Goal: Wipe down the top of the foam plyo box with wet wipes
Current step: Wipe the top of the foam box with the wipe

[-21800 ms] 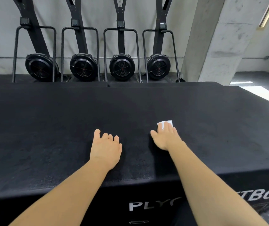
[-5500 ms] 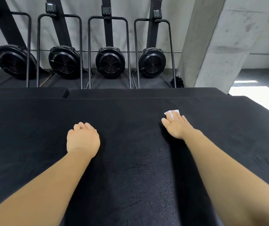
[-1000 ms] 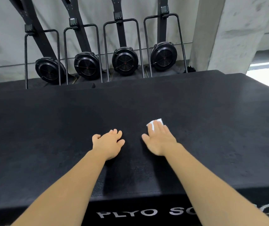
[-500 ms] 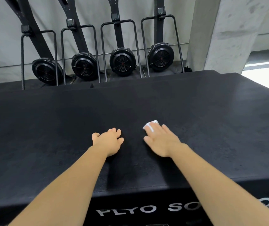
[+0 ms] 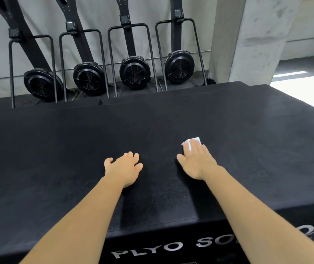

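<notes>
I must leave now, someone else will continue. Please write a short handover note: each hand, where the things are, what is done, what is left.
Right hand: flat, palm down, pressing the white wet wipe on the plyo box top; no closed grip.
Left hand: empty, resting open on the top, beside the right hand.
Done: cannot tell which areas are wiped; the surface shows no clear wet trace.
Left: safest to wipe the whole top.

Matt, grainy black plyo box top (image 5: 76, 149), rough concrete pillar (image 5: 247, 40)
</notes>
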Motion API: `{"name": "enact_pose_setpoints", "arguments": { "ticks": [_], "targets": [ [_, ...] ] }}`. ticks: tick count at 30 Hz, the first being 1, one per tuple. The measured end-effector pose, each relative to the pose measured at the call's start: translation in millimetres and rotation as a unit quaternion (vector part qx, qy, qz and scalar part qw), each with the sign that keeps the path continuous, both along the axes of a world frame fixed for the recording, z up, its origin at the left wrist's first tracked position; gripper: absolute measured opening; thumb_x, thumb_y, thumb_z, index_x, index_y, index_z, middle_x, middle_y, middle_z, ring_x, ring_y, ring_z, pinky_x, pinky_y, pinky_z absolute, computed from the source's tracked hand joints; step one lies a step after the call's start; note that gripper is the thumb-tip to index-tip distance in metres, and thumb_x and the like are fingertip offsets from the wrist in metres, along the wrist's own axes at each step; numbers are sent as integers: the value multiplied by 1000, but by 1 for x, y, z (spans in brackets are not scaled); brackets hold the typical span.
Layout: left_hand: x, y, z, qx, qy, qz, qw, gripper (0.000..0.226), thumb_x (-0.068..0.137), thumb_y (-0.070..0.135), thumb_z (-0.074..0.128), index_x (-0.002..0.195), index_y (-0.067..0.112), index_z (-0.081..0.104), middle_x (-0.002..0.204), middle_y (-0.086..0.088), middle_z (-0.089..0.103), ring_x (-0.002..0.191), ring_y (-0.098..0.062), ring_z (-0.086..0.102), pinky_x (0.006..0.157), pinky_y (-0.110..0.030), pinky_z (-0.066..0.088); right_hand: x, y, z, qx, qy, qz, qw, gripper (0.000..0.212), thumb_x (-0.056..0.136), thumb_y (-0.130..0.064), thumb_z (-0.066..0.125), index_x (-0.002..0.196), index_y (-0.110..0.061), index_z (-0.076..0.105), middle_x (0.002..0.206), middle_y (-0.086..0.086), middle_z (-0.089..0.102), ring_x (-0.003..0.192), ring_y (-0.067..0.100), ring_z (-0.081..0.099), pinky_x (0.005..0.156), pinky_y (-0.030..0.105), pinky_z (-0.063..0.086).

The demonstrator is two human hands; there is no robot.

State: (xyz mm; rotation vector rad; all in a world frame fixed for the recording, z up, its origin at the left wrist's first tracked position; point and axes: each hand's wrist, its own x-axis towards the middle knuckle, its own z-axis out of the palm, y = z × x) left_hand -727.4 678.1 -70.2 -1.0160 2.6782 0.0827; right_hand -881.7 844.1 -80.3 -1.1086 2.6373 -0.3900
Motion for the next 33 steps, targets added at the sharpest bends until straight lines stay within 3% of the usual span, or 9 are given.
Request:
{"name": "enact_pose_setpoints", "arguments": {
  "ticks": [7,11,13,15,17,20,23,26,33],
  "targets": [
    [-2,3,5,-9,-11,3,1000,50,104,38,19,153,32,16,162,10,12,146,-5,17,117,-43,3,92,-14,-3,-40,33,89,995,55,101,-45,29,148,-15,25,145,0,24,130,20,23,116,33,17],
    [-2,5,8,-11,-20,7,1000,50,104,39,18,154,32,15,162,9,11,144,-10,26,117,-44,5,104,-20,-6,41,30,173,984,65,106,-44,17,158,-11,-2,165,5,-12,151,19,-18,122,35,-11],
    [-3,7,9,-14,-28,12,999,50,104,38,18,154,32,14,162,9,11,144,-11,27,117,-44,6,88,-13,-5,10,45,191,981,59,105,-40,21,158,-15,11,164,-1,3,148,14,0,121,31,-1],
    [-3,8,10,-12,-36,17,999,50,105,37,18,155,31,12,162,8,9,145,-10,22,117,-43,6,64,2,-3,-45,51,167,984,49,102,-36,28,149,-21,29,150,-6,23,114,8,20,110,25,15],
    [-3,9,11,-5,-39,21,999,51,105,36,18,155,30,11,162,7,6,147,-9,17,118,-43,4,37,19,-1,-45,46,122,990,44,101,-36,31,143,-25,33,145,-7,28,102,13,23,105,27,22],
    [-4,10,11,-4,-42,23,999,51,105,37,17,155,31,10,163,7,5,147,-9,18,118,-42,4,-5,44,3,-8,30,61,998,43,101,-37,28,143,-27,32,147,-8,26,103,15,26,109,30,21],
    [-4,9,10,-5,-46,24,999,51,105,37,16,155,31,9,163,7,4,146,-9,19,118,-42,3,-34,60,2,17,22,16,999,46,103,-36,24,148,-24,27,151,-7,22,125,18,30,117,33,15],
    [-4,8,8,-6,-45,25,999,51,105,38,17,155,31,10,163,7,4,146,-9,21,118,-43,3,-36,59,0,43,17,-7,999,51,105,-37,21,153,-19,18,156,-2,15,140,19,20,121,36,7],
    [-6,8,8,-9,-48,11,999,51,105,33,17,156,27,8,163,6,3,149,-8,7,118,-45,1,29,30,-5,-17,24,15,999,55,101,-45,28,148,-17,24,146,0,22,128,23,25,116,34,18]
  ]
}}
